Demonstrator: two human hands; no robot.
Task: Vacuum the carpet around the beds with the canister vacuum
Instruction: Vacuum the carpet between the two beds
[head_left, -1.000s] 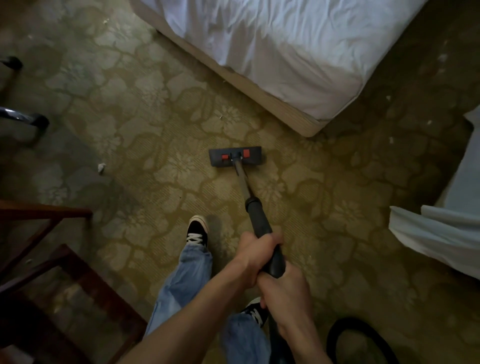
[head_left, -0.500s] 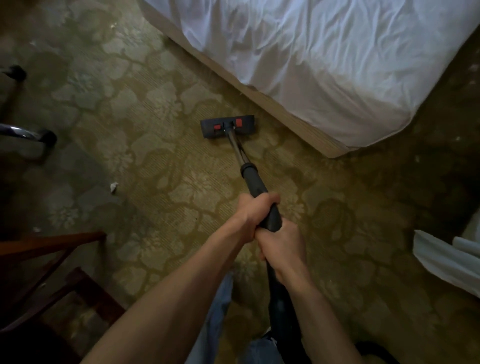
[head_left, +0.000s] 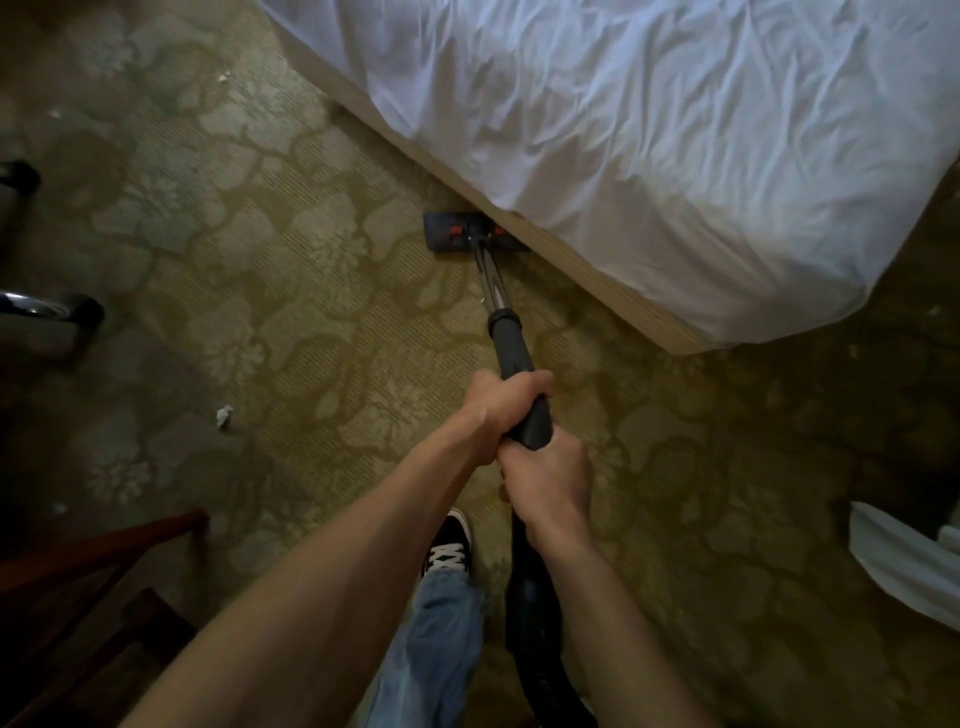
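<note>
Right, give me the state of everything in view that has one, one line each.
left hand, gripping the wand, ahead of the right hand.
right hand, gripping the wand just behind.
floor head, flat on the carpet, far edge against the bed base.
wand, tilted down to the floor head.
hose, trailing back beside the right arm.
paper scrap, loose on the carpet, not yet picked up.
sheet, wrinkled, hanging over the bed base.
</note>
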